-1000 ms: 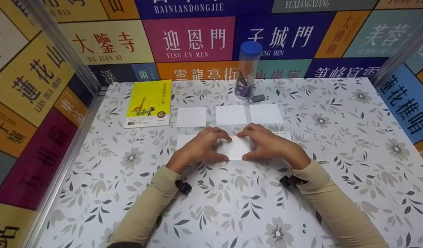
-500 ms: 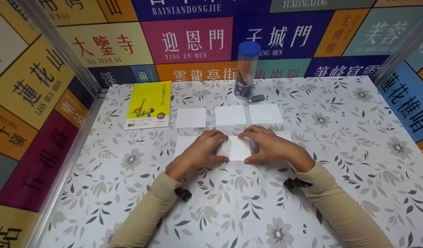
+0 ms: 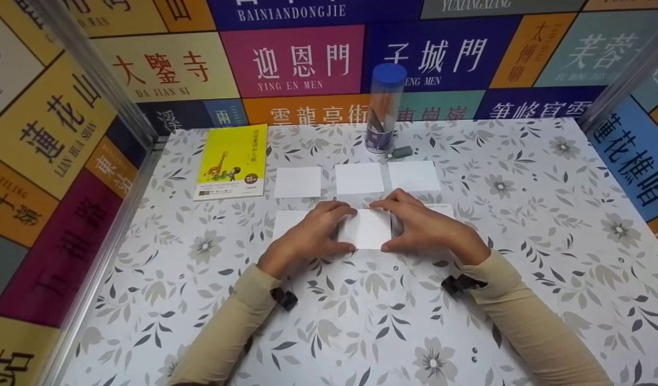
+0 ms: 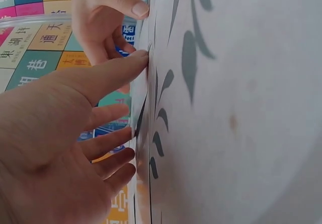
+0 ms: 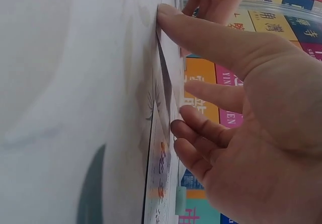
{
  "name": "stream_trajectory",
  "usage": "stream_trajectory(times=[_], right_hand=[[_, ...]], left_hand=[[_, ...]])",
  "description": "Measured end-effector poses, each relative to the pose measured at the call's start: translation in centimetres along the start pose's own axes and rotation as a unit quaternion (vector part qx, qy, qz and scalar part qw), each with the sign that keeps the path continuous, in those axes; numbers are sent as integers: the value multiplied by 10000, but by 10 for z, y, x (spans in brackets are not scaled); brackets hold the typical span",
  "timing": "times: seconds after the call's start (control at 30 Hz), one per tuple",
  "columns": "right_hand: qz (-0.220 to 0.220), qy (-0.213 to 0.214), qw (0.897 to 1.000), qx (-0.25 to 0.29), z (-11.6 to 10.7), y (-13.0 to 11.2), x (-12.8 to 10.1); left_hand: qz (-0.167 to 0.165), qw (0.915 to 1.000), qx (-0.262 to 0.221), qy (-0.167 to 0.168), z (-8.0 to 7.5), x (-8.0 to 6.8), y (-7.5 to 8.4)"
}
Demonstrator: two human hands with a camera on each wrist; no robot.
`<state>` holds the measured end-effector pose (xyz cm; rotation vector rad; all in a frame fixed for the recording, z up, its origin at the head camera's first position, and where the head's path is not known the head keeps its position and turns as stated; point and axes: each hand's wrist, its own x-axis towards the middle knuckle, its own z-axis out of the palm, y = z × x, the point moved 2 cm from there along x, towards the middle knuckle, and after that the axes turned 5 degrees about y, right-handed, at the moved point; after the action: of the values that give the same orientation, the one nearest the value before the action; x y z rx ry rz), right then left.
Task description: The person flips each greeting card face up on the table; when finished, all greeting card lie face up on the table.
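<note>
Between my two hands lies a white card (image 3: 369, 230) in the near row on the table. My left hand (image 3: 313, 230) holds its left side, thumb at the near edge and fingertips at the far edge. My right hand (image 3: 423, 225) holds the right side the same way, thumb and fingers spread across it. In the right wrist view the right thumb (image 5: 171, 17) presses at the edge, and a dark gap shows under the card. The left thumb (image 4: 136, 60) also sits at the edge. Another card (image 3: 287, 219) lies partly hidden under my left hand, and a printed card (image 5: 160, 178) beside my right.
Three white cards lie in a row behind: left (image 3: 298, 182), middle (image 3: 359, 178) and right (image 3: 415, 176). A yellow book (image 3: 230, 155) lies at the back left. A clear tube (image 3: 385, 104) with a blue cap stands behind the cards, a small grey-green piece (image 3: 402, 152) beside it.
Both hands stay around the same card, with only slight shifts of thumbs and fingers. The right hand has moved slightly right since a second ago. The shading across the card has changed.
</note>
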<state>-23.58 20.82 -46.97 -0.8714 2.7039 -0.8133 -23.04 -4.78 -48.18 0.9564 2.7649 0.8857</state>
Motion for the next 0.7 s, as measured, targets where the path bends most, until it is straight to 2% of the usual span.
stream_trajectory(times=[0.13,0.23,0.37,0.43,0.57,0.7], right_hand=[[-51,165,9998,23,0,-1,2],[-157,528,9980,-310,0,-2,4],[-301,1290,9858,-1034,-4,-8,6],[-293,1534,9807,-1181,-6,-13,7],[-268,1499,9853,-778,-8,-23,8],[-232,1557,9875,-15,-10,-29,8]], left_hand=[[0,9998,-83,155,-2,0,0],[-47,9991,-187,385,-5,1,1],[-65,9941,-620,891,-10,4,2],[-18,9895,-882,1141,-13,6,3],[173,9830,-1189,1387,-16,9,9],[428,9745,-1758,1327,-15,14,19]])
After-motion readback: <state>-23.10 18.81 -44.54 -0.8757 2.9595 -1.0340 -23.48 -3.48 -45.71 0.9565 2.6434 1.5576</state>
